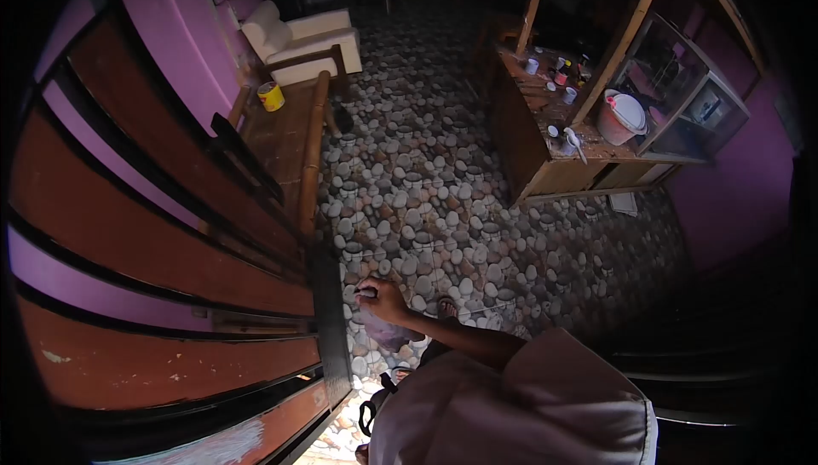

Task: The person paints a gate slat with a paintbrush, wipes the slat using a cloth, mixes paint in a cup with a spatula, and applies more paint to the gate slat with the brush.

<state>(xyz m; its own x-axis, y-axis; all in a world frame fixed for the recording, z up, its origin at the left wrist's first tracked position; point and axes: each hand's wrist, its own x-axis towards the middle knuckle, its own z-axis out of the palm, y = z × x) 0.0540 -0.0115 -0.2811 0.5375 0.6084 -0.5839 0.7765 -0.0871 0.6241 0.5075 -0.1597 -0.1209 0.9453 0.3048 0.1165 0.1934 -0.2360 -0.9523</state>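
My right hand [383, 301] reaches across in front of my body, its fingers curled closed. Below the fist hangs a purplish-grey bag-like bundle [383, 329]; its contents cannot be made out. Close to the left of this hand is the dark edge of a wooden door [331, 329], with a narrow gap between them. My left hand is out of view. A sandalled foot [447, 307] shows just beyond my forearm, and a dark strap or loop [368, 416] lies at my side by the pale shirt [503, 414].
Pebble-patterned floor [417, 175] stretches ahead. On the left, a wooden bench [285, 146] bears a yellow tin [271, 96], with a cream armchair [302, 39] behind. At right, a wooden counter [524, 116] with posts holds a lidded bucket [620, 117], cups and a glass case [694, 111].
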